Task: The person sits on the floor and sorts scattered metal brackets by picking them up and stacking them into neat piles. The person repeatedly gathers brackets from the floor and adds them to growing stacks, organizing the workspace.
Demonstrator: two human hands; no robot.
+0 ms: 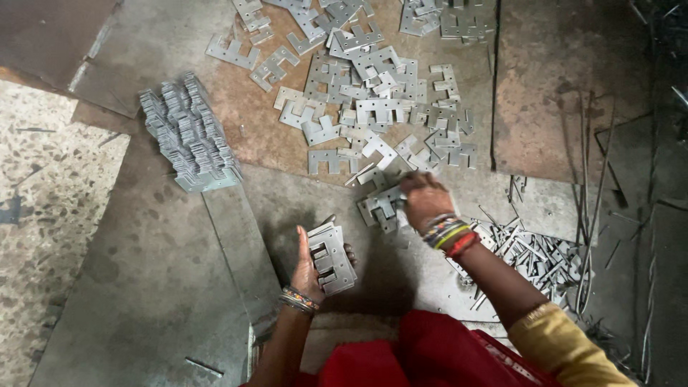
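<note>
Left hand: we see the left hand (309, 269) raised above the floor (158, 287), fingers clamped around a small stack (331, 258) of flat grey metal plates held on edge, thumb along its left side.
Right hand: the right hand (424, 199) reaches forward and down onto the near edge of the loose plates (373, 107); its fingers are curled over a few plates (383, 204) lying there, but we cannot tell whether they are gripped or only touched.
Loose plates: notched, with small holes, scattered overlapping on a rusty sheet (258, 122) ahead of both hands.
Pile: a neat block of stacked plates (188, 132) stands to the left, well apart from both hands.
Scrap: thin metal strips (537, 254) lie heaped just right of the right wrist.
Wrists: coloured bangles (448, 233) on the right, a beaded band (299, 299) on the left.
</note>
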